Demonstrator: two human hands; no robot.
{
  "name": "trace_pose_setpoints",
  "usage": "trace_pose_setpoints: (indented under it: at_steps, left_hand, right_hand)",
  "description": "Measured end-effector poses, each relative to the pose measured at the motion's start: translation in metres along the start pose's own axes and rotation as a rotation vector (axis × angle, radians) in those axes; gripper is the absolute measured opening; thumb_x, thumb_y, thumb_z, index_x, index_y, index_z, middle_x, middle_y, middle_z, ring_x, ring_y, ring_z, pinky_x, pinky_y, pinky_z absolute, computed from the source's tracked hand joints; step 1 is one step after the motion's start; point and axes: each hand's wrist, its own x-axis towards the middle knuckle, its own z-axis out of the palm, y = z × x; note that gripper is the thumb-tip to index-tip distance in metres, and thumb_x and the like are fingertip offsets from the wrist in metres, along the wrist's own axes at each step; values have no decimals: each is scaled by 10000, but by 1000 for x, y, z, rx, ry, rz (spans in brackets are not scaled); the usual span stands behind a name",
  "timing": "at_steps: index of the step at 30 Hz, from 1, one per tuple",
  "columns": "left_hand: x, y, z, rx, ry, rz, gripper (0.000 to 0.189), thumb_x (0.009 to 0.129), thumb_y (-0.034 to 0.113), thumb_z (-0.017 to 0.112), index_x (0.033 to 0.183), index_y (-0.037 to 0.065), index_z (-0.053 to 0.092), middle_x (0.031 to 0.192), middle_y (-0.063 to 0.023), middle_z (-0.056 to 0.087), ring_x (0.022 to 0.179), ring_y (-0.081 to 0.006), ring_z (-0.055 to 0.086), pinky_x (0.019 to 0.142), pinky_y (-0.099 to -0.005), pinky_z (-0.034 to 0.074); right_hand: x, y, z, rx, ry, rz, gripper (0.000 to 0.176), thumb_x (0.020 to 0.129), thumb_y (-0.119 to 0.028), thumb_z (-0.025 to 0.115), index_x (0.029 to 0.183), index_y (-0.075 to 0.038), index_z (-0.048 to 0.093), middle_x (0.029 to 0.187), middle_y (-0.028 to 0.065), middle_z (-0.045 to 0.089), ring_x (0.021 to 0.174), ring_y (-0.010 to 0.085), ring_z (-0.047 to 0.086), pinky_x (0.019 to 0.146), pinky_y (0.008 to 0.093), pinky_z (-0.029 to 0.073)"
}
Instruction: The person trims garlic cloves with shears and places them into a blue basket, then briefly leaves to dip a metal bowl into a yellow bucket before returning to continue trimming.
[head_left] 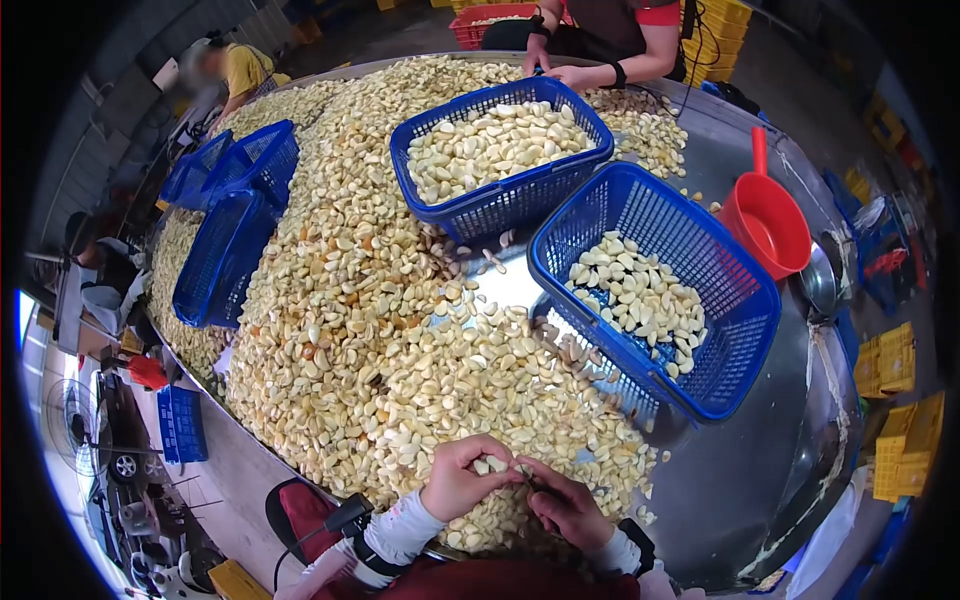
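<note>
A broad heap of pale peeled garlic cloves [350, 330] covers much of the metal table, reaching right up to my hands. My left hand [462, 482] is curled closed over the near part of the heap, with garlic cloves [490, 464] showing between thumb and fingers. Touching its fingertips, my right hand [575, 510] is also closed. A small dark thing shows at the right fingers, too small to name. Ahead and to the right stands a blue basket [745, 335], partly filled with cleaner-looking cloves.
Another blue basket [500, 190], fuller of cloves, stands farther back. A red dipper [768, 225] and a metal bowl [818, 280] lie at the right. Blue baskets [225, 255] lean on the heap at left. A co-worker's hands [575, 75] are at the far edge.
</note>
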Motion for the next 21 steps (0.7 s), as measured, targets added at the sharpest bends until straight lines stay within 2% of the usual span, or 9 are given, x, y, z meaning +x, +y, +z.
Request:
trace_pose_setpoints:
  at_steps: [4,8,11,13,14,16,18,20,21]
  left_hand:
    - [5,10,11,111,0,-44,211,686,-59,757,815,32,616,791,-40,654,726,-112,625,660,-247,497]
    - [39,30,28,143,-41,155,179,727,82,779,817,44,630,765,-55,653,677,-101,608,586,-240,466]
    - [125,88,40,138,251,378,215,751,28,748,842,20,554,798,-66,603,718,-109,592,632,-247,482]
    - [192,98,58,312,106,660,287,721,76,754,955,22,596,904,-119,617,791,-256,601,700,-318,490]
    - [213,90,66,466,-39,665,376,691,104,763,1028,36,610,982,-136,610,873,-310,578,769,-362,469]
    - [212,98,72,570,135,798,375,678,113,768,1019,38,629,982,-133,604,916,-291,569,811,-387,449]
    - [187,96,45,602,217,611,336,673,109,770,978,43,647,951,-137,599,920,-296,563,819,-387,450]
    - [160,57,9,600,172,174,373,656,135,785,996,61,649,924,-120,578,905,-316,522,824,-413,428]
    - [149,27,-6,810,98,122,407,695,218,761,1052,70,634,1011,-142,563,981,-337,509,851,-452,417]
  right_hand:
    - [3,6,2,52,153,60,477,960,-157,452,1427,-113,365,677,-30,501,519,41,429,500,195,369]
    - [0,20,-16,322,214,103,493,960,-157,418,1438,-83,326,696,-2,525,476,54,441,466,197,366]
    - [-3,27,-27,212,260,93,589,933,-251,457,1456,-74,254,726,53,541,480,95,452,477,229,409]
    - [-4,32,-33,262,255,76,625,940,-220,455,1481,-93,169,770,73,556,476,95,446,477,227,412]
    - [-7,28,-34,252,260,72,625,940,-220,455,1481,-93,169,770,73,556,476,95,446,477,227,412]
    - [-12,22,-34,226,321,-27,595,964,-89,384,1490,-103,106,729,52,552,465,73,453,446,195,395]
    - [-22,31,-48,250,343,-45,610,961,-55,380,1493,-125,90,741,57,553,464,67,440,435,192,382]
    - [-26,41,-58,144,369,-106,615,962,-58,388,1494,-134,89,761,60,558,455,73,431,477,189,393]
    - [-29,31,-56,143,402,-26,605,956,-53,402,1488,-105,119,784,53,567,492,74,446,553,204,422]
